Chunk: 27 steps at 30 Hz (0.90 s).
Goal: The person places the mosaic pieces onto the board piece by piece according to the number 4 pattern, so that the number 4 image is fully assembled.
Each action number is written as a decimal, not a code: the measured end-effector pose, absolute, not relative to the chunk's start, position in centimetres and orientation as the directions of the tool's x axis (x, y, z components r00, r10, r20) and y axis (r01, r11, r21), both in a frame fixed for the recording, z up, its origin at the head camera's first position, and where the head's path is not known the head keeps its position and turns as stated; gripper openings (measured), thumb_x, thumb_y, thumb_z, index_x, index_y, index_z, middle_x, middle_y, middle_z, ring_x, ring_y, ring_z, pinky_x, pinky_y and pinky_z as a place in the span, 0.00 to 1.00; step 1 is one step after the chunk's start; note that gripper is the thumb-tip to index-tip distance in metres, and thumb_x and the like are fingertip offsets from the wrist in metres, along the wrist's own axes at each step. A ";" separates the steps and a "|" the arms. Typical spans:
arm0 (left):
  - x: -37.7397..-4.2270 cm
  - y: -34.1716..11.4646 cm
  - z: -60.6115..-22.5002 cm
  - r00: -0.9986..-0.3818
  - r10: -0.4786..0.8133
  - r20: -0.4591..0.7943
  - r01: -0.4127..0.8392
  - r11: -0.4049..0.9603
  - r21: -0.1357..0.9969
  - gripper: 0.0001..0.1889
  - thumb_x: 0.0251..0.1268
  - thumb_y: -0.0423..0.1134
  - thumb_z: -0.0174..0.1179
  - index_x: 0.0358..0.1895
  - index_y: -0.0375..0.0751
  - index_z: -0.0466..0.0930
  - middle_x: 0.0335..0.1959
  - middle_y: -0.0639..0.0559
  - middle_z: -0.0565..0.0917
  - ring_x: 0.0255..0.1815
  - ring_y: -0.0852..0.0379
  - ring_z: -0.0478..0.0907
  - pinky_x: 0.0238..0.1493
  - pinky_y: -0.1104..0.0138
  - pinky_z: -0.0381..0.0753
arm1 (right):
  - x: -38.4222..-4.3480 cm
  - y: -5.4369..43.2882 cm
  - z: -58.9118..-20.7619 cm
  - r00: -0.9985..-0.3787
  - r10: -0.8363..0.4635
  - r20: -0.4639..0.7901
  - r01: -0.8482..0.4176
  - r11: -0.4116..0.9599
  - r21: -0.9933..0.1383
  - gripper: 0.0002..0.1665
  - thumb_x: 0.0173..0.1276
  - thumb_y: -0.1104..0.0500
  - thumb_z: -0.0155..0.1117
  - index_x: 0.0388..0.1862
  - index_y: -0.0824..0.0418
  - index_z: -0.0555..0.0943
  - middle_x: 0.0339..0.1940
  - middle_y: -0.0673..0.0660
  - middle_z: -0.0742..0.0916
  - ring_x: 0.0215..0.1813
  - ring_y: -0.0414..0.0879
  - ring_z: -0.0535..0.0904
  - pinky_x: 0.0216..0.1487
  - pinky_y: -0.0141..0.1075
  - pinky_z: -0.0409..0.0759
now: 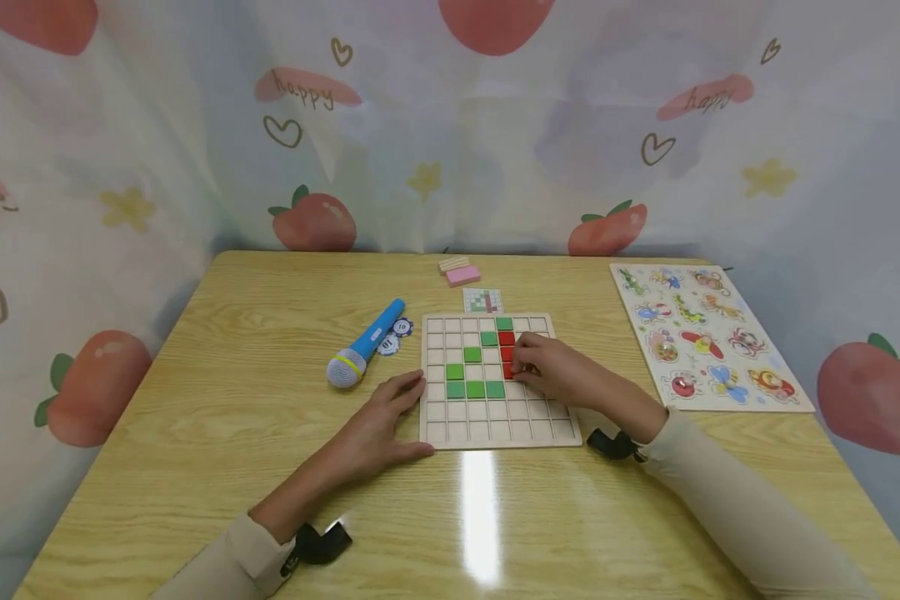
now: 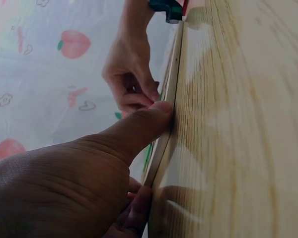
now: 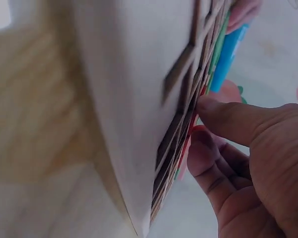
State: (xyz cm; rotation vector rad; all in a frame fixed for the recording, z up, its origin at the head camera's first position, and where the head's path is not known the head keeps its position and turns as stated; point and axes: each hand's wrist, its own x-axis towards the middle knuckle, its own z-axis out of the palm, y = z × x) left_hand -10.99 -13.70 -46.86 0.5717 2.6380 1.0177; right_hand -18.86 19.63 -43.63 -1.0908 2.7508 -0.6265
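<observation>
Mic [image 1: 379, 334] L, puzzle [image 1: 703, 317] R of bd [image 1: 499, 431]

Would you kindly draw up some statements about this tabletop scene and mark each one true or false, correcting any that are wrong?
1. The left hand touches the edge of the grid board. True.
2. The microphone lies to the right of the board. False: the microphone lies to its left.
3. The right hand is at the red tiles on the board. True.
4. The pink block sits on the grid board. False: the pink block lies beyond its far edge.
5. A small pattern card lies by the board's far edge. True.
6. Every tile on the board is red. False: there are green tiles too.
</observation>
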 end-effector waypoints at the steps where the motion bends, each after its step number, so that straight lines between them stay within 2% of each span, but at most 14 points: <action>1: -11.1 -13.6 -46.8 -0.889 0.449 -0.090 0.271 0.675 0.686 0.54 0.60 0.53 0.80 0.85 0.41 0.58 0.88 0.51 0.57 0.89 0.45 0.54 0.83 0.47 0.67 | -18.9 19.7 -43.6 -0.734 -0.678 0.046 -0.630 0.655 -0.416 0.06 0.72 0.64 0.74 0.37 0.55 0.85 0.47 0.53 0.84 0.41 0.42 0.78 0.42 0.34 0.82; 4: -11.2 -13.5 -46.8 -0.886 0.455 -0.083 0.280 0.671 0.687 0.54 0.60 0.52 0.80 0.85 0.40 0.58 0.88 0.50 0.57 0.89 0.45 0.54 0.83 0.47 0.67 | -18.8 20.0 -43.7 -0.732 -0.680 0.054 -0.638 0.655 -0.406 0.05 0.72 0.64 0.73 0.37 0.55 0.86 0.48 0.53 0.84 0.44 0.43 0.81 0.43 0.35 0.83; 8: -11.1 -13.5 -46.8 -0.886 0.451 -0.104 0.267 0.681 0.682 0.54 0.60 0.52 0.80 0.85 0.41 0.58 0.88 0.51 0.56 0.89 0.45 0.53 0.83 0.47 0.66 | -17.7 21.3 -43.0 -0.743 -0.663 0.091 -0.635 0.657 -0.406 0.04 0.76 0.63 0.69 0.46 0.56 0.88 0.51 0.52 0.84 0.46 0.42 0.82 0.45 0.36 0.85; 12: -10.9 -13.6 -46.7 -0.892 0.436 -0.117 0.250 0.694 0.675 0.54 0.60 0.52 0.80 0.85 0.42 0.58 0.89 0.53 0.55 0.90 0.46 0.52 0.83 0.48 0.66 | -15.7 24.7 -41.5 -0.767 -0.591 0.251 -0.636 0.647 -0.421 0.12 0.75 0.68 0.68 0.52 0.55 0.88 0.50 0.50 0.86 0.44 0.37 0.80 0.44 0.33 0.84; 15: -10.8 -13.6 -46.7 -0.895 0.434 -0.103 0.257 0.690 0.677 0.54 0.60 0.52 0.80 0.85 0.41 0.58 0.89 0.52 0.55 0.89 0.45 0.53 0.82 0.47 0.68 | -13.5 28.2 -40.7 -0.766 -0.515 0.384 -0.642 0.644 -0.416 0.21 0.69 0.74 0.70 0.53 0.51 0.88 0.47 0.46 0.88 0.41 0.32 0.78 0.42 0.25 0.79; 18: -10.8 -13.7 -46.7 -0.893 0.440 -0.092 0.268 0.686 0.677 0.54 0.60 0.52 0.80 0.85 0.39 0.59 0.89 0.50 0.56 0.89 0.43 0.53 0.82 0.45 0.68 | -11.1 31.4 -40.7 -0.782 -0.440 0.442 -0.614 0.664 -0.426 0.29 0.64 0.78 0.72 0.54 0.48 0.87 0.45 0.41 0.88 0.40 0.29 0.79 0.44 0.18 0.76; 21: -10.9 -13.8 -46.7 -0.893 0.441 -0.094 0.269 0.689 0.673 0.54 0.60 0.52 0.80 0.85 0.39 0.58 0.89 0.50 0.56 0.89 0.43 0.53 0.82 0.46 0.67 | -9.0 33.8 -41.6 -0.834 -0.367 0.412 -0.539 0.699 -0.470 0.31 0.63 0.78 0.72 0.55 0.47 0.87 0.46 0.43 0.88 0.41 0.30 0.82 0.48 0.14 0.76; 23: -10.9 -13.9 -46.8 -0.891 0.445 -0.092 0.273 0.687 0.674 0.54 0.60 0.53 0.79 0.85 0.39 0.58 0.89 0.50 0.56 0.89 0.43 0.54 0.82 0.45 0.67 | -7.9 35.0 -42.4 -0.873 -0.321 0.368 -0.478 0.716 -0.509 0.28 0.65 0.77 0.72 0.56 0.49 0.88 0.46 0.46 0.89 0.42 0.31 0.83 0.49 0.14 0.77; 27: -11.0 -13.8 -46.9 -0.888 0.451 -0.087 0.275 0.674 0.686 0.54 0.60 0.53 0.80 0.85 0.39 0.59 0.88 0.50 0.56 0.89 0.42 0.54 0.82 0.44 0.67 | -6.8 37.2 -44.3 -0.917 -0.283 0.282 -0.395 0.756 -0.522 0.23 0.67 0.73 0.73 0.56 0.53 0.88 0.44 0.49 0.89 0.41 0.31 0.82 0.44 0.17 0.76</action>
